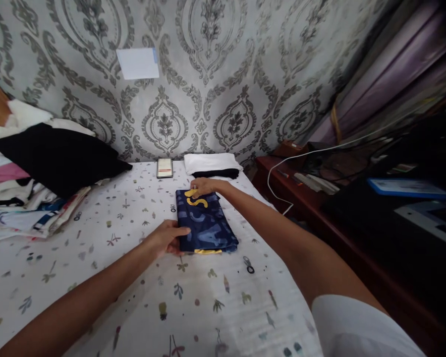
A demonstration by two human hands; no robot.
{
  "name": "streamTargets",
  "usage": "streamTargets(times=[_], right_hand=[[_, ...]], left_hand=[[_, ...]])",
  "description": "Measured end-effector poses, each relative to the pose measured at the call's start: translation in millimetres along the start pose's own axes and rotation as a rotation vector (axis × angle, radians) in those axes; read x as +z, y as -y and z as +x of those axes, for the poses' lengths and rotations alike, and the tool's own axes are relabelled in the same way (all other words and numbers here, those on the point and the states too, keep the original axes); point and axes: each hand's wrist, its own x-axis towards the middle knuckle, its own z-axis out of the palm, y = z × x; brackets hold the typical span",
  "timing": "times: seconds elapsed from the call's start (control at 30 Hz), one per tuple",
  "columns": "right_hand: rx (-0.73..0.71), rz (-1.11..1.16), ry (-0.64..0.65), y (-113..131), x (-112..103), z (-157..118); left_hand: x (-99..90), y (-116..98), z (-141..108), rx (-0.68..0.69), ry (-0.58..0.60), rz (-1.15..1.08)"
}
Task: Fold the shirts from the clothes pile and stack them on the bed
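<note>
Lying mid-frame, the dark-blue garment (204, 223) is already a compact rectangle, the left hand (169, 237) gripping its left edge, the right hand (202, 187) its top; white cloth (211, 161) sits folded beyond, the heap of clothes (59, 158) at frame left unfolded.

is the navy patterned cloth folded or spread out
Folded: the navy patterned cloth lies as a compact rectangle, layers showing at its near right corner, left hand at its left edge, right hand at its far edge.
</note>
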Motion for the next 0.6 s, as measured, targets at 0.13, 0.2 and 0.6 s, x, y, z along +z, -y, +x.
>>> streamTargets(times=[0.13, 0.2, 0.6], right_hand=[[0.027, 0.080, 0.092, -3.4, -4.2, -3.7], [0.041, 0.135, 0.090, -5.0, -2.6, -10.6], [0.237, 0.723, -0.075, -19.8, 31.2, -61.9]], left_hand=[[-11.5, -7.9, -3.4, -0.016, -0.002, -0.011], [-25.3, -10.9, -7.4, 0.013, -0.006, -0.029], [-33.8, 4.1, -25.2, 0.098, -0.146, -0.318]])
